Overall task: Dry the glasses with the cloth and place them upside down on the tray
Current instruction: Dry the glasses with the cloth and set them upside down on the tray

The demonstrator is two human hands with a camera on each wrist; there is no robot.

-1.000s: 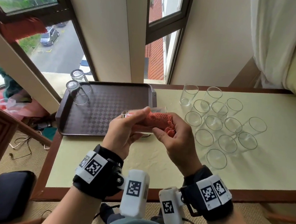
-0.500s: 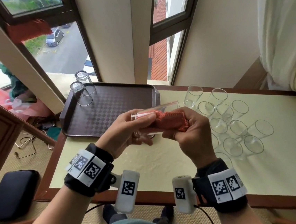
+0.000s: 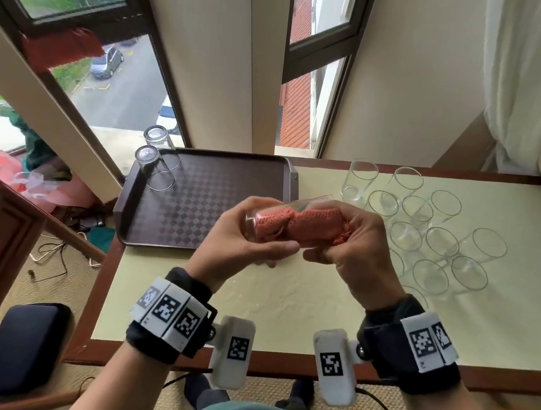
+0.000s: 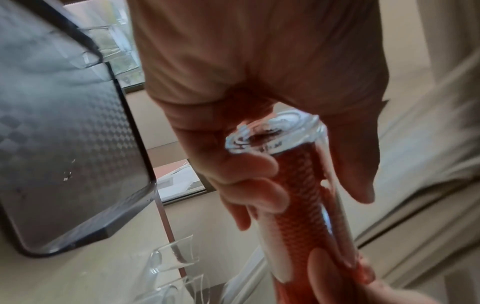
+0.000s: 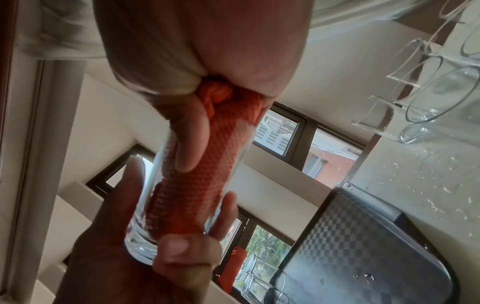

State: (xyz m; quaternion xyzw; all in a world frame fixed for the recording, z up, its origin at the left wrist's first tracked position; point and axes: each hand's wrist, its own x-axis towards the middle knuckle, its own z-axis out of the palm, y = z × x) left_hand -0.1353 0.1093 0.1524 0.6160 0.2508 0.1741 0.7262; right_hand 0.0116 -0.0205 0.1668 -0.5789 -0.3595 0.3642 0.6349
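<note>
Above the table, both hands still grip the glass; cloth pushed deeper.

Pale yellow table with wood edge. Dark checkered tray lies on it, just left of the fingers. Group of upright empty glasses stands on it right of the fingers. Water droplets on the surface.

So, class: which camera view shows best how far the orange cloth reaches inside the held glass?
The right wrist view: the cloth fills the glass almost to its thick base. The left wrist view shows it blurred behind fingers. In the head view both hands cover much of it.
</note>
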